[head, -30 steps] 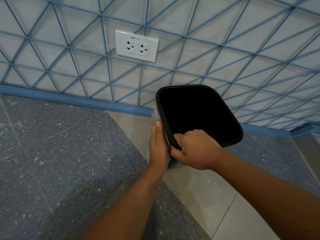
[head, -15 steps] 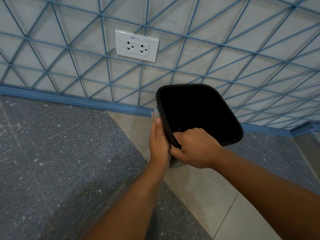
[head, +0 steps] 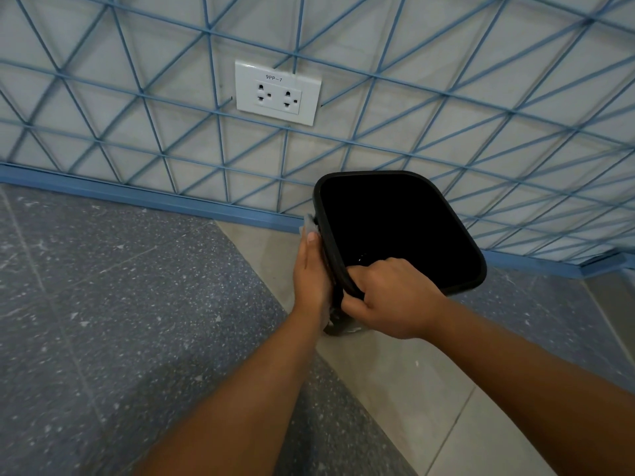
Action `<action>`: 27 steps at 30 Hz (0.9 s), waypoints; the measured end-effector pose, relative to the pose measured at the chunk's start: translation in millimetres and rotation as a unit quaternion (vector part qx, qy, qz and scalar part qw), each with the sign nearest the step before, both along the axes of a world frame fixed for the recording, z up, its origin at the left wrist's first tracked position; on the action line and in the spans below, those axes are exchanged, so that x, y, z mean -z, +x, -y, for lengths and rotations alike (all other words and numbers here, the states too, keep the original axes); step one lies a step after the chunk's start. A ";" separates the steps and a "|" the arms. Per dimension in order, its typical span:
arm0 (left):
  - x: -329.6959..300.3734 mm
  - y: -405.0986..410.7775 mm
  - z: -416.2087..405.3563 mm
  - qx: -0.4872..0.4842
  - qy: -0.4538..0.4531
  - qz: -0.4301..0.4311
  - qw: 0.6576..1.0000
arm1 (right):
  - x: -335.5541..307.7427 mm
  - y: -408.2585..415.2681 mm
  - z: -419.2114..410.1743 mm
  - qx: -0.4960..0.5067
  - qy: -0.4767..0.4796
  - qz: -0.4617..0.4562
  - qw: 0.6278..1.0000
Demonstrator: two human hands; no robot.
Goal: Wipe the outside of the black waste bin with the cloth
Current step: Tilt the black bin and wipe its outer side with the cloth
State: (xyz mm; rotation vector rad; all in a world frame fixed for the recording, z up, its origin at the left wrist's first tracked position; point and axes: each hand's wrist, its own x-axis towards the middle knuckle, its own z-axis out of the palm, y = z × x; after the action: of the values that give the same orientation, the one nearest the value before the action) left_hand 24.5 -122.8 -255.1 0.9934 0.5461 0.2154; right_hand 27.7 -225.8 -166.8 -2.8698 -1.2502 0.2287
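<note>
The one black waste bin (head: 398, 231) is matte plastic with a rounded-square rim, tilted so its dark inside faces you, low by the blue-lined wall (head: 446, 97). Your right hand (head: 391, 297) curls over its near rim and grips it. Your left hand (head: 311, 273) lies flat, fingers straight, pressing one pale grey cloth (head: 310, 224) against the bin's left outer side. One double wall socket (head: 277, 92) reads "9PP-7".

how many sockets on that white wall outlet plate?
2. Both sit on the white rectangular wall outlet plate: left socket and right socket, side by side under the printed label. None appear hidden.
</note>
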 end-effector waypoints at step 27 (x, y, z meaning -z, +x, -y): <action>77.7 -4.7 -21.5 0.062 -0.024 -0.032 0.997 | -19.2 -3.4 -26.4 0.160 -0.057 -0.143 0.975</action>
State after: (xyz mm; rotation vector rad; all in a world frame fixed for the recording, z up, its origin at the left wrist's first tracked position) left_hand 19.9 -101.2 -332.8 0.9862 0.5442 0.0601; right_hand 24.3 -199.5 -147.6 -2.9344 -0.7372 0.6965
